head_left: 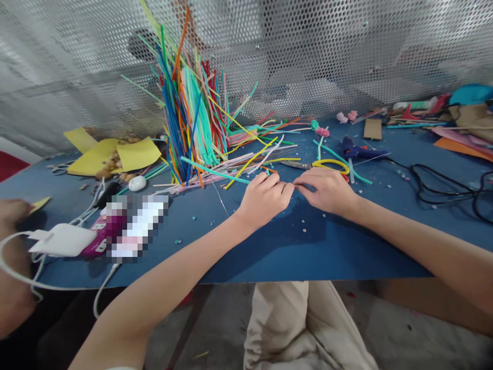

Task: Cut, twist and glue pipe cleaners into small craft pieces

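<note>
My left hand (265, 198) is closed, and a teal pipe cleaner (215, 170) sticks out of it to the left. My right hand (327, 190) pinches at the left hand's fingertips. What lies between its fingers is too small and covered to make out. Just behind the right hand are scissors with yellow handles (331, 163), their blades pointing left. Loose yellow, white and orange pipe cleaners lie behind the left hand. A bent teal pipe cleaner (364, 177) rests past the right hand.
A large bundle of coloured pipe cleaners (196, 118) stands by the perforated metal panel (308, 51). A blue glue gun (360, 150) with a black cord (419, 187) lies right. Left are yellow sheets (138, 154), a purple power strip (102, 234), a lit phone (140, 226) and another person's hand (15, 210).
</note>
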A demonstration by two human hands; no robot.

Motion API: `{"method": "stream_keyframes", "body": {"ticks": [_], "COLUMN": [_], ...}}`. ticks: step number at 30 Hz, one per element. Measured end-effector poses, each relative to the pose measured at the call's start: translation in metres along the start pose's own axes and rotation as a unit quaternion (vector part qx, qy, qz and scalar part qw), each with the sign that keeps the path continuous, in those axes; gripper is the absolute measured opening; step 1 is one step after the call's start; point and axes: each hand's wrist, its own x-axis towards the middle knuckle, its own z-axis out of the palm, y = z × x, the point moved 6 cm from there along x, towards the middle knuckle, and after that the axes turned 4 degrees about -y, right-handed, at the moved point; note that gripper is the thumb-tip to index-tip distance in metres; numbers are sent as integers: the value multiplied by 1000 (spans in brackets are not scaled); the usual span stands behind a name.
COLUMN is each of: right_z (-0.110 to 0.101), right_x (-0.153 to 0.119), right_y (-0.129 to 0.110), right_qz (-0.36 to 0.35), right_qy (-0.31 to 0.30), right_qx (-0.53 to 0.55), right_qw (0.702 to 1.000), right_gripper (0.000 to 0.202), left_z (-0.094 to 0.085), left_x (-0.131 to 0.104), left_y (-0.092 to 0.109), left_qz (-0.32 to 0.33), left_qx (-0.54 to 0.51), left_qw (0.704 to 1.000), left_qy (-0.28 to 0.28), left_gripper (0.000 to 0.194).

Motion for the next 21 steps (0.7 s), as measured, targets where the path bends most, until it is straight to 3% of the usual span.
{"method": "stream_keyframes", "body": {"ticks": [6,10,12,17,21], "right_z": [-13,-25,-29,-40,-44], "right_x": [1,1,1,2,3], "right_y": [10,13,13,6,1], "right_qz": [61,77,92,102,99], "right_qy": [50,103,131,183,188], "right_qx": [-12,0,20,64,90], "right_qw": [997,992,987,976,973], "right_gripper": [11,11,10,9,9], "left_z": [-10,-5,-1,12,17], "left_x": [2,1,-1,-4,-3], "left_y": [12,5,-7,-24,-22], "left_qz": [-45,-65,-113,-230,-244], "left_qx": [-28,-156,-263,-500,-561], "left_qw": [999,984,955,833,790], "left_qy": [13,54,74,52,22], "left_gripper": [18,20,20,25,27]}}
